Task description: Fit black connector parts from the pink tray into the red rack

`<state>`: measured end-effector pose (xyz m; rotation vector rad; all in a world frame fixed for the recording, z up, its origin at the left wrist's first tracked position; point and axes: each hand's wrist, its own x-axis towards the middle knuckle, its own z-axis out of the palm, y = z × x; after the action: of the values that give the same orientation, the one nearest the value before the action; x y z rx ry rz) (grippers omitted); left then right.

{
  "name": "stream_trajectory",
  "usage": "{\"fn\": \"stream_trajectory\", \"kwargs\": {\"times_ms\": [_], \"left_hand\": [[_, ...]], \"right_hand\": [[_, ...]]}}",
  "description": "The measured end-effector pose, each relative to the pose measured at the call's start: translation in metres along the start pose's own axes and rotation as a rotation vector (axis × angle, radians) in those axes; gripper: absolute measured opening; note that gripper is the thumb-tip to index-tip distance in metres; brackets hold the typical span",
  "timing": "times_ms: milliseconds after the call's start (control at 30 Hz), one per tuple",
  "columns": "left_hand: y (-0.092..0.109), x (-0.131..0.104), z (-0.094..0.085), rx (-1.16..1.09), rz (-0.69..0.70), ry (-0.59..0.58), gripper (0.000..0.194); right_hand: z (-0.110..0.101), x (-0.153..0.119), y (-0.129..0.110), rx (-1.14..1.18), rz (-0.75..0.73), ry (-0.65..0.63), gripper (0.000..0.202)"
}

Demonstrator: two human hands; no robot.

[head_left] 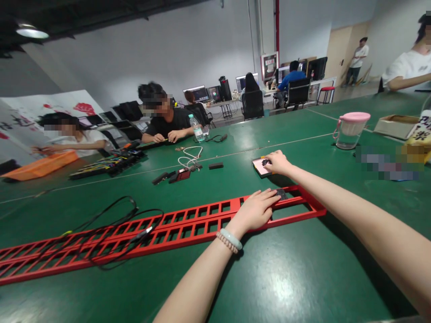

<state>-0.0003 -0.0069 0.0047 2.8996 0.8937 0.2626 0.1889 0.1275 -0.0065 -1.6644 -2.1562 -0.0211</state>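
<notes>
We record moderate, uneven light: a ceiling lamp [32,31] glows beyond the bench's [279,278] far left corner. We note glare at its near edge and shadows beneath both forearms [360,224]. We find the left hand [254,210] and right hand [279,162] sharp, background softer, faces pixelated, outer areas stretched.

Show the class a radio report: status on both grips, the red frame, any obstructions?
Left grip: palm-down on red slotted frame. Right grip: at small dark-edged tray and black piece, hold unclear. Black cable across frame's left section, possibly obstructing.
</notes>
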Motion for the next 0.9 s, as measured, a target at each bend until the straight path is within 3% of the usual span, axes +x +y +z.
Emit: {"fn": "stream_trajectory", "kwargs": {"times_ms": [133, 400, 900], "left_hand": [[0.002, -0.002, -0.002, 0.0, 0.009, -0.006, 0.049], [0.004, -0.003, 0.001, -0.004, -0.014, 0.009, 0.045], [0.004, -0.002, -0.002, -0.004, -0.002, 0.011, 0.047]], "right_hand": [[0.018, 0.023, -0.003, -0.048, 0.143, -0.094, 0.048], [0.038, 0.034, -0.005, -0.113, 0.247, -0.198, 0.037], [0.037, 0.036, -0.008, -0.087, 0.249, -0.109, 0.03]]}}
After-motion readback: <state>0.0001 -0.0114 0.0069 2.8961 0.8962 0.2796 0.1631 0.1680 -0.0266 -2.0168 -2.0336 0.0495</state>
